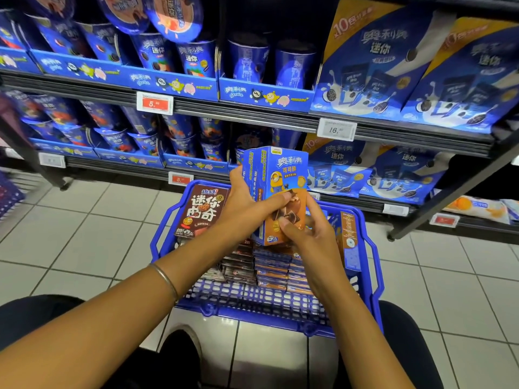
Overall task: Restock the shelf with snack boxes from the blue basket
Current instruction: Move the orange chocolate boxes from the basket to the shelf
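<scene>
- Above the blue basket, the snack box is held upright between both hands, printed face toward the wearer, in front of the shelf.
- Left hand: fingers wrap the box's left edge and the thumb lies across the front panel.
- Right hand: thumb and fingers are curled on the lower right corner. Both hands are clamped on the box.
- Judged step: taking one box clear of the basket for placement. Grip the stiff edges, not the panel centres, since thin card probably dents under pressure.
- Keep the face forward and the base level, then slide the box into a gap, flush with the shelf lip.
- Box: rectangular carton, glossy blue-and-orange print, crisp corners.
- Other cartons lie flat in stacks inside the basket. A brown carton stands upright at its far left.
- Basket: moulded plastic with perforated walls and looped handles.
- Shelf: dark ribbed rails carrying price tags, tapered cups and large glossy bags.
- Floor: pale glazed tiles.
</scene>
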Motion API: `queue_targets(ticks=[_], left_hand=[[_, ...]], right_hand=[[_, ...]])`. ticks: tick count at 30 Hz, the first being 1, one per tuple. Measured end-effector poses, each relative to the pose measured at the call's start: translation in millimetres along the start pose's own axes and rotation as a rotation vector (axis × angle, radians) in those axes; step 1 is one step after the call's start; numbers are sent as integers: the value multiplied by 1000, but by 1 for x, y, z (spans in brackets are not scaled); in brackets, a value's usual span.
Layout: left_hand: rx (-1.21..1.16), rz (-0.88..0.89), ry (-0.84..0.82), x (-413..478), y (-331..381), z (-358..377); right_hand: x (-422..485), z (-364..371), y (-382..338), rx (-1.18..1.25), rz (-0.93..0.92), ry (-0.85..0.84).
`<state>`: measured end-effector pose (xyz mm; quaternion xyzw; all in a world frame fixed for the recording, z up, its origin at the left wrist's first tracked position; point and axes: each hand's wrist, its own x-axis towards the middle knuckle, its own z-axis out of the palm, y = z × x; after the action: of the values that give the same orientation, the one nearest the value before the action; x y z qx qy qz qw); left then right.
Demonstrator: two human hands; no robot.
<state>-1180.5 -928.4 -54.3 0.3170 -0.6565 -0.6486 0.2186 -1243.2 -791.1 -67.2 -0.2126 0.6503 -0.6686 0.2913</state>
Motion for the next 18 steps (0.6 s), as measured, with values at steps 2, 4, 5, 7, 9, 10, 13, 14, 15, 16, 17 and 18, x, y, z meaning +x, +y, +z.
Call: queue_targets(ticks=[2,4,5,7,9,10,13,14,15,16,17,18], left_hand=[[-12,5,24,1,1,-2],[-21,10,44,4,5,-7],[-27,7,54,5,7,-10],[-64,-10,69,8,11,-16],[-98,-39,88,9,13,-19],[-107,-54,97,10,14,-19],[-151,-104,104,12,12,-19],[-170,-122,104,12,12,-18],[-187,-140,104,12,12,-17],[-200,-155,104,13,12,-16],[-211,-166,106,13,12,-15],[-219,-174,108,13,12,-15]], right_hand=[[1,-3,3,-9,2,-16],[4,-11,11,-13,32,65],[8,-16,17,-32,52,151],[15,-30,34,-176,118,350],[21,-45,54,-368,200,435],[24,-50,64,-449,238,419],[31,-56,83,-597,344,280],[32,-56,88,-617,358,238],[34,-55,93,-631,364,215],[35,-55,96,-639,364,211],[36,-55,100,-634,366,218],[37,-56,103,-618,377,228]])
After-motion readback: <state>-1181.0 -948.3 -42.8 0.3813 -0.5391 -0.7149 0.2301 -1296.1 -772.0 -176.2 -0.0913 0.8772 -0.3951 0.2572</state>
